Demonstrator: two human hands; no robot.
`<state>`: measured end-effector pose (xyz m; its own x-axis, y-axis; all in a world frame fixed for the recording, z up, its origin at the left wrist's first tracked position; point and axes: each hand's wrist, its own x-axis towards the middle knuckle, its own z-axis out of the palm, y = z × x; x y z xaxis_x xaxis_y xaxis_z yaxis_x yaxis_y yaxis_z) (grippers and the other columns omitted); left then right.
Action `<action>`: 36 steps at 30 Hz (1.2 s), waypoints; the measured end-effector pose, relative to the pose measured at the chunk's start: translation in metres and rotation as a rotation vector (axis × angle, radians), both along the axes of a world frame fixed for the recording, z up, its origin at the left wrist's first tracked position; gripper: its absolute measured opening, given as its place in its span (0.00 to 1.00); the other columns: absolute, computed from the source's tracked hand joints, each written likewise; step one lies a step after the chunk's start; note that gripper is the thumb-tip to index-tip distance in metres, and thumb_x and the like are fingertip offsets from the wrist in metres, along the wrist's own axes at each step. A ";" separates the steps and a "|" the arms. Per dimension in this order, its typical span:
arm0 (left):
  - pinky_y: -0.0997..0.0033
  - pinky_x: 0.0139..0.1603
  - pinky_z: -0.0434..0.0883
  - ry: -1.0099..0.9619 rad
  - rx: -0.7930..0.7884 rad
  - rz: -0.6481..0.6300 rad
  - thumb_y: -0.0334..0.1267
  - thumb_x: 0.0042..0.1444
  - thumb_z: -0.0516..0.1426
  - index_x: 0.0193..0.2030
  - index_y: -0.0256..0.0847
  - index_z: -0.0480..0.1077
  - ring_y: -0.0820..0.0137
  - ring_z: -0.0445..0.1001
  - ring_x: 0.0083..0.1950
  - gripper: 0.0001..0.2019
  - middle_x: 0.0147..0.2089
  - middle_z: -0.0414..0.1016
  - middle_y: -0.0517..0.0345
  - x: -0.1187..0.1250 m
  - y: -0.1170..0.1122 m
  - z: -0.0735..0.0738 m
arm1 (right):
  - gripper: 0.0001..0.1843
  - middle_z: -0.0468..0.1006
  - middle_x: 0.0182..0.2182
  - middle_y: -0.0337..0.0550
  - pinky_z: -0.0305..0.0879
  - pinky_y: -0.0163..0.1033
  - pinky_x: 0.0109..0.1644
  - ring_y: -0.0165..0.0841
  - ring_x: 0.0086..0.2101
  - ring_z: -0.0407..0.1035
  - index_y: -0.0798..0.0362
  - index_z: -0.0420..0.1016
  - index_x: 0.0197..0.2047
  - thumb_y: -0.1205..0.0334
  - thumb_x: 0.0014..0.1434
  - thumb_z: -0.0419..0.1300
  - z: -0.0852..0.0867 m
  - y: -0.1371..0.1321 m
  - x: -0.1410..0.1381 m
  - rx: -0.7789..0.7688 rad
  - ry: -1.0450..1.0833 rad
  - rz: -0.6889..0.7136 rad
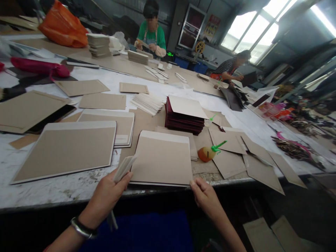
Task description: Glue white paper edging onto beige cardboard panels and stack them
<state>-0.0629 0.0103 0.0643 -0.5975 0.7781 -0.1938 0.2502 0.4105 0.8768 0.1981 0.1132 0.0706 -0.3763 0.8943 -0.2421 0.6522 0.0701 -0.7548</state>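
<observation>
My left hand point(106, 192) is closed round a bundle of thin pale strips point(125, 167), whose ends also hang below the hand. Beside it, at the table's front edge, lies a beige board panel point(164, 161) with a lighter band along its far edge. My right hand point(204, 193) pinches the near right corner of this panel. Just beyond the panel is a stack of dark red panels point(183, 117) topped by a pale one. To the right lies a squeeze bottle point(206, 153) of amber liquid with a green nozzle.
Larger beige panels point(70, 148) lie at left, and loose boards point(262, 171) overhang the front edge at right. A fan of pale strips point(149, 103) sits further back. An orange bag point(64, 26) stands far left. A person in green point(152, 35) works across the table, another point(231, 68) further right.
</observation>
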 end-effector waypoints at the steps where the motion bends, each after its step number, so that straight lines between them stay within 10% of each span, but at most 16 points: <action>1: 0.71 0.24 0.61 0.014 -0.007 -0.001 0.55 0.41 0.55 0.18 0.44 0.66 0.68 0.63 0.20 0.16 0.15 0.64 0.62 -0.001 0.001 0.000 | 0.18 0.52 0.15 0.29 0.49 0.32 0.21 0.26 0.16 0.52 0.48 0.50 0.21 0.49 0.57 0.46 0.000 0.001 0.000 0.002 -0.012 0.005; 25: 0.67 0.45 0.69 0.079 -0.053 0.052 0.61 0.34 0.56 0.26 0.49 0.74 0.56 0.75 0.42 0.20 0.34 0.79 0.59 -0.004 0.003 -0.016 | 0.19 0.57 0.15 0.33 0.46 0.33 0.24 0.27 0.20 0.53 0.51 0.55 0.16 0.52 0.54 0.48 -0.010 0.011 0.002 0.074 -0.155 -0.025; 36: 0.74 0.35 0.69 0.005 0.027 0.041 0.52 0.45 0.56 0.34 0.47 0.75 0.63 0.75 0.36 0.15 0.32 0.78 0.61 0.002 -0.002 -0.018 | 0.22 0.57 0.15 0.34 0.51 0.34 0.24 0.29 0.20 0.55 0.50 0.53 0.16 0.43 0.51 0.48 -0.015 0.014 0.006 0.092 -0.126 0.010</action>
